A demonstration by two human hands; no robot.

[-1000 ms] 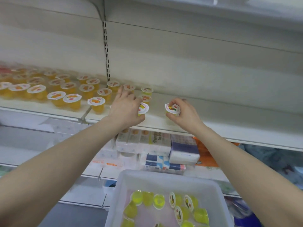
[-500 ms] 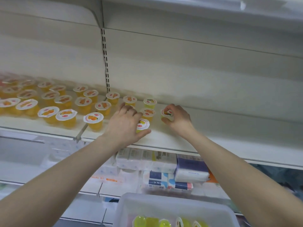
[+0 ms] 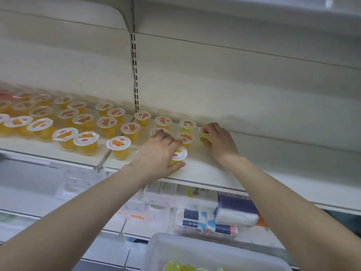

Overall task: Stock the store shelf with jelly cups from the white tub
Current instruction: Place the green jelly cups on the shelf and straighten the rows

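at the frame's centre a yellow-green jelly cup [image 3: 178, 155] stands on the white shelf [image 3: 199, 169], the left hand [image 3: 156, 155] curled around it. just right and further back, the right hand [image 3: 218, 140] pinches a second cup [image 3: 204, 134] beside the orange-lidded rows [image 3: 82, 124]. the white tub [image 3: 205, 249] sits at the bottom edge.

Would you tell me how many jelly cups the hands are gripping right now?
2: a front cup in the left hand near the shelf edge, a back cup in the right hand. Palms may hide more.
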